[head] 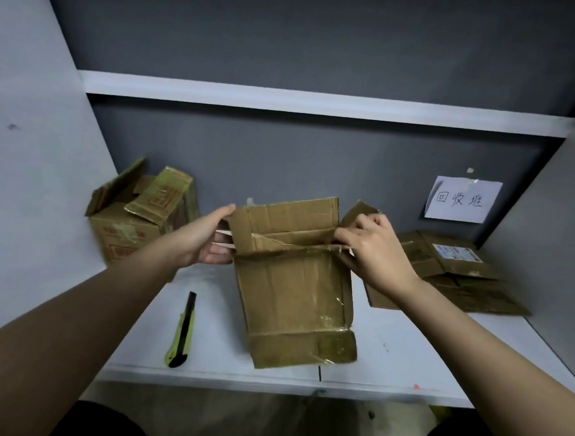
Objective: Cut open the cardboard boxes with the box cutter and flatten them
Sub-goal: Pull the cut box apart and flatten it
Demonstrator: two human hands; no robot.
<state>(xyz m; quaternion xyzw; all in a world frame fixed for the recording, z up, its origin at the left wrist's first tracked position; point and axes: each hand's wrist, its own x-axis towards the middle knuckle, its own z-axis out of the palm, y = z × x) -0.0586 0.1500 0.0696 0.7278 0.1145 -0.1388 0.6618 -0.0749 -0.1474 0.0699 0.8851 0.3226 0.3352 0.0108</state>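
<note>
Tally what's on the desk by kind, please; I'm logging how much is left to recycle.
Boxes not yet flat: 2, the held box and the open box at back left.
Flattened cardboard pile: 1 at right; sheets in it cannot be counted.
Box cutter: 1, lying on the desk.
Paper sign: 1, on the back wall.
Total: 5

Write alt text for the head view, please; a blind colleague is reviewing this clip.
A person's left hand and right hand grip opposite sides of an opened cardboard box over a white desk. A yellow-green box cutter lies at its left, an unflattened box stands back left, and flattened cardboard lies right under a handwritten paper sign.
</note>
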